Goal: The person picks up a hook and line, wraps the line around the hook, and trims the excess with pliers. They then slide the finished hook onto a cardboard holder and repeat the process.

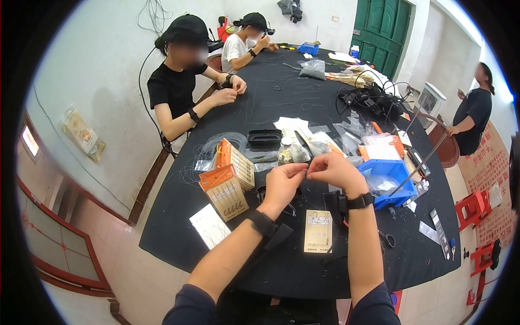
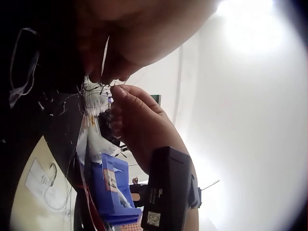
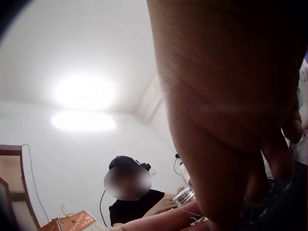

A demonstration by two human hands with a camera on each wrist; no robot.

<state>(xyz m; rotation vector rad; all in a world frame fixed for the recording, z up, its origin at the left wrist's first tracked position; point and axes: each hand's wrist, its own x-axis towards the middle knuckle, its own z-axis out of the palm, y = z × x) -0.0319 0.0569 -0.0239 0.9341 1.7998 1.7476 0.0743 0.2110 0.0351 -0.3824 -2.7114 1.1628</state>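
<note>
In the head view my left hand (image 1: 283, 187) and right hand (image 1: 337, 172) meet above the near part of the black table. Fingertips of both pinch a thin, dark strand of fishing line (image 2: 107, 85), seen between them in the left wrist view; whether a hook is tied to it I cannot tell. Below the hands lies a beige card (image 1: 318, 233) with a fishing hook (image 2: 53, 169) and a loop of line on it. Orange-and-beige packets of fishing hooks (image 1: 223, 190) stand left of my left hand. A white card (image 1: 210, 227) with looped line lies nearer me.
A blue bin (image 1: 398, 176) with plastic bags stands right of my right hand. Behind the hands are a glass jar (image 1: 285, 150), a black tray (image 1: 264, 136) and coiled line (image 1: 208, 151). Scissors (image 1: 387, 239) lie at right. Two people sit along the left side; another stands at right.
</note>
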